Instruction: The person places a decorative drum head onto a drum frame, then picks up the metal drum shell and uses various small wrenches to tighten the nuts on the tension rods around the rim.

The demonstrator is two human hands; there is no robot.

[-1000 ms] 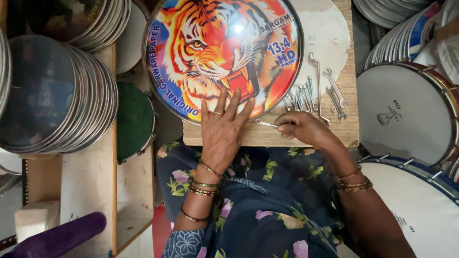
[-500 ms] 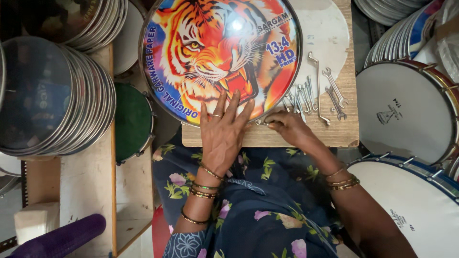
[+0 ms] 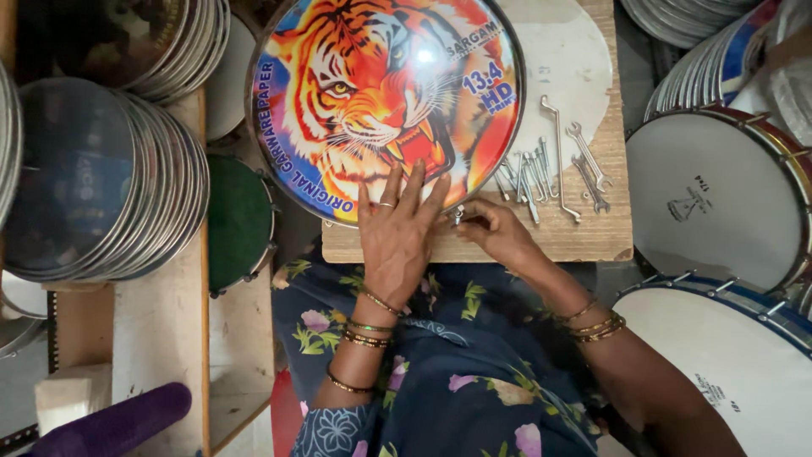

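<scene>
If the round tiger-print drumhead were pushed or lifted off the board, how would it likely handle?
The tiger-print drumhead looks thin and glossy, so probably light and slippery. It overhangs the wooden board, so a push could tip it. The left hand lies flat on its rim; the right hand pinches a small metal piece beside it.
</scene>
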